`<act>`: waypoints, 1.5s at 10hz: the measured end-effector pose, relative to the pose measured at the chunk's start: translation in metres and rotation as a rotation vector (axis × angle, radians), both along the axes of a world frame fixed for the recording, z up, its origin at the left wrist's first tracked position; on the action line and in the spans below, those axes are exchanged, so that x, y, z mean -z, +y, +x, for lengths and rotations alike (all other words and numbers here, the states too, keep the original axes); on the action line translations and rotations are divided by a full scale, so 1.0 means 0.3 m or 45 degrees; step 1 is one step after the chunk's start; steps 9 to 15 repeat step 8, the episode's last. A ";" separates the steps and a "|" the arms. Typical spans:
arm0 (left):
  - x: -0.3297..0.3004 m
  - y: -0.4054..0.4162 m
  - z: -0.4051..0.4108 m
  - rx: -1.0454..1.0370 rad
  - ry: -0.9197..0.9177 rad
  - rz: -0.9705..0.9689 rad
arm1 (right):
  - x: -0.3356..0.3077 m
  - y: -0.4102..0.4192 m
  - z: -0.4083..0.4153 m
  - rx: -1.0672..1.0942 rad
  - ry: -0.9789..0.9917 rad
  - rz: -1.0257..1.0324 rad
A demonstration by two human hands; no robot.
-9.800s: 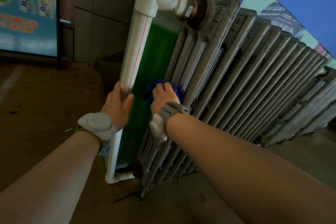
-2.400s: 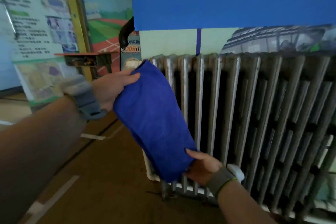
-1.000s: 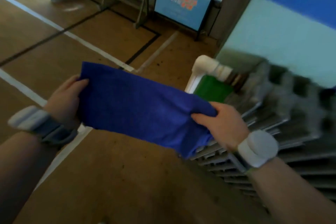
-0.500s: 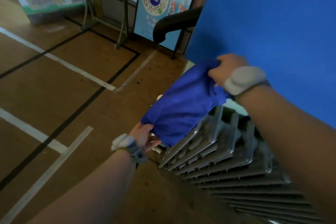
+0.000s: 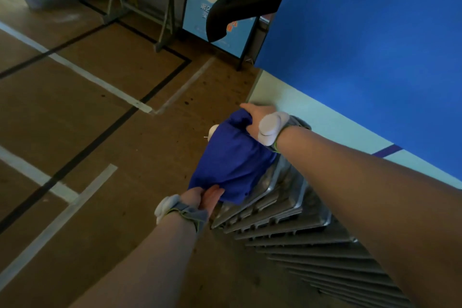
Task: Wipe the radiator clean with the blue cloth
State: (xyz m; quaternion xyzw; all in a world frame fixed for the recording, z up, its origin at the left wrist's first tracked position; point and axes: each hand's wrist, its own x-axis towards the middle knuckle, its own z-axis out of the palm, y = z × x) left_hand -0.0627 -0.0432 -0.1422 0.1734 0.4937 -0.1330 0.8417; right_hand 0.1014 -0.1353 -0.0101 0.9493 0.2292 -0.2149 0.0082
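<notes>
Where both hands grip: blue cloth [image 5: 231, 165] draped over radiator [image 5: 287, 210] end.

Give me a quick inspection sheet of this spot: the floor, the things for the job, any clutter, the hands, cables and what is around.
Surface: brown floor with white and black painted lines.
Job's things: blue cloth stretched over the end of the grey ribbed radiator.
Clutter: nothing seen.
Hands: left hand grips the cloth's near lower edge; right hand grips its far upper end by the wall. Both wrists wear a grey band with a white pod.
Cables: nothing seen.
Surroundings: blue wall panel above a pale green strip; a poster stand with a round code; a black pipe; metal frame legs.
</notes>
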 end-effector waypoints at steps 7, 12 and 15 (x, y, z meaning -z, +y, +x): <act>-0.213 -0.006 0.147 0.500 -0.127 0.744 | 0.103 -0.011 -0.040 -0.163 0.090 -0.341; -0.260 0.019 0.137 0.548 -0.246 0.955 | 0.089 -0.010 -0.042 -0.060 0.016 -0.262; -0.260 0.019 0.137 0.548 -0.246 0.955 | 0.089 -0.010 -0.042 -0.060 0.016 -0.262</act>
